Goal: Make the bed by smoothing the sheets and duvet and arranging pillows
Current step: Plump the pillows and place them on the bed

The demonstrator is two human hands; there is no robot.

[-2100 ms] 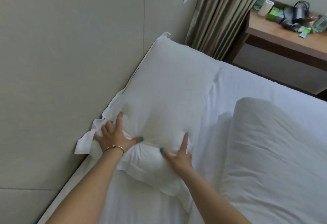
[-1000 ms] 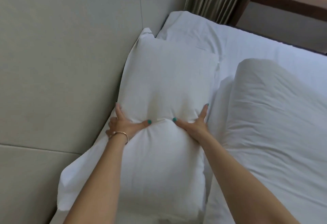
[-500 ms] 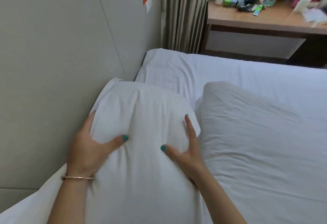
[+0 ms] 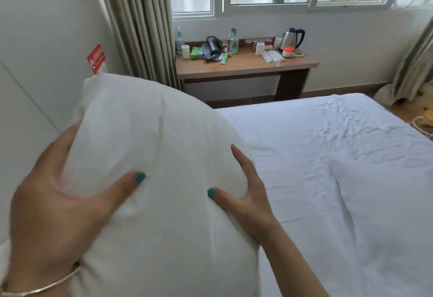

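Note:
A plump white pillow fills the left half of the view, lifted up close in front of me. My left hand grips its left side, thumb pressed into the front; a thin bracelet circles that wrist. My right hand clasps its right edge, fingers spread and thumb on the front. To the right lies the bed with a creased white duvet spread over it. The head of the bed behind the pillow is hidden.
A pale wall panel with a red sticker runs along the left. Beige curtains hang beside a window. A wooden desk past the bed's far side carries a kettle, spray bottles and several small items. Floor shows at far right.
Both hands have raised the pillow off the bed toward me. My view has tilted up, bringing in the window, the desk and the bed's far end.

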